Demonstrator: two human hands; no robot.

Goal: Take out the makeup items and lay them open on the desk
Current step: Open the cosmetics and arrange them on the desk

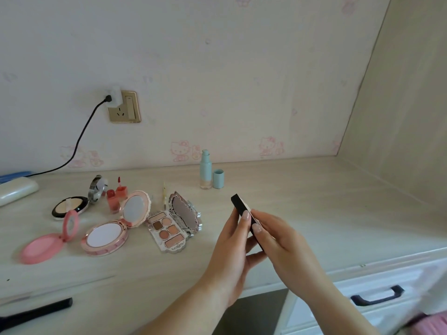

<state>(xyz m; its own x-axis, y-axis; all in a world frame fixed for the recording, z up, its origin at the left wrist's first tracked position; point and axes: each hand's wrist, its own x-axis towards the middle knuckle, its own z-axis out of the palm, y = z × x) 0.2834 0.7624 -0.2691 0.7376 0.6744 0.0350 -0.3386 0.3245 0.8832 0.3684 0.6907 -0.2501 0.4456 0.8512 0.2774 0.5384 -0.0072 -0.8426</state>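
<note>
Both hands hold a slim black makeup case above the desk, its far end sticking out past my fingers. My left hand grips it from the left, thumb on its top edge. My right hand pinches its near end, thumb on the pale edge. Whether the case is open I cannot tell. Laid open on the desk at left are a pink blush compact, a pink powder compact, an eyeshadow palette, a black-rimmed powder compact and red lip glosses.
A teal bottle stands uncapped near the wall, its cap beside it. A small stick lies behind the palette. A white case sits at far left, below a plugged wall socket. A white drawer with a black handle is at lower right.
</note>
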